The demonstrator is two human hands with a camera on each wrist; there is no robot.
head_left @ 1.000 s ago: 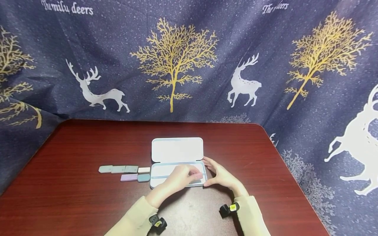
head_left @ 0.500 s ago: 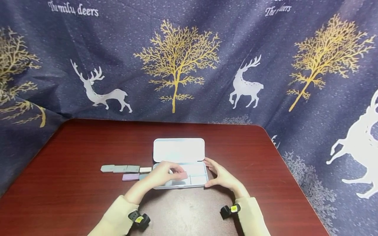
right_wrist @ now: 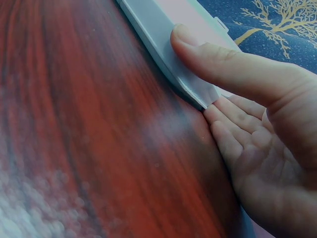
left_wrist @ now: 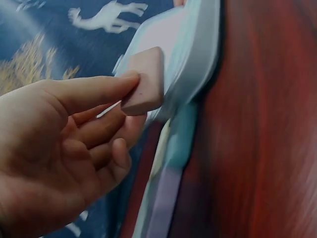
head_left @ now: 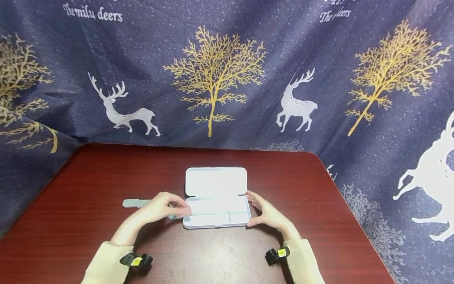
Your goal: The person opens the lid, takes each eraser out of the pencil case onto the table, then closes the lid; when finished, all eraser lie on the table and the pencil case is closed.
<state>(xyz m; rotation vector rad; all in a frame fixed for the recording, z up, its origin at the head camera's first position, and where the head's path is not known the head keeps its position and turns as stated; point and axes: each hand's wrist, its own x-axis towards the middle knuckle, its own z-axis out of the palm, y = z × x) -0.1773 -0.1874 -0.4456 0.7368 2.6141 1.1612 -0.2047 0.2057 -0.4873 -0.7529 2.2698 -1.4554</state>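
Note:
My left hand (head_left: 157,210) pinches a pink block-shaped eraser (left_wrist: 147,79) between thumb and fingers, at the left end of an open white pencil case (head_left: 209,226). The case's lid (head_left: 216,181) leans back. Inside are a long rear compartment and a front row split by a divider (head_left: 229,218). My right hand (head_left: 268,215) holds the case's right end, thumb at the front corner and fingers along the end wall. In the left wrist view, a teal block (left_wrist: 182,134), a purple block (left_wrist: 164,201) and a cream block (left_wrist: 159,151) lie below the eraser.
Grey-green flat pieces (head_left: 131,203) lie left of the case, partly hidden behind my left hand. All stand on a dark red wooden table (head_left: 283,173). A blue cloth (head_left: 244,138) with deer and trees hangs behind the table's far edge.
My left hand has moved left from the case's right part to its left end, carrying the pink eraser. My right hand has stayed at the case's right end.

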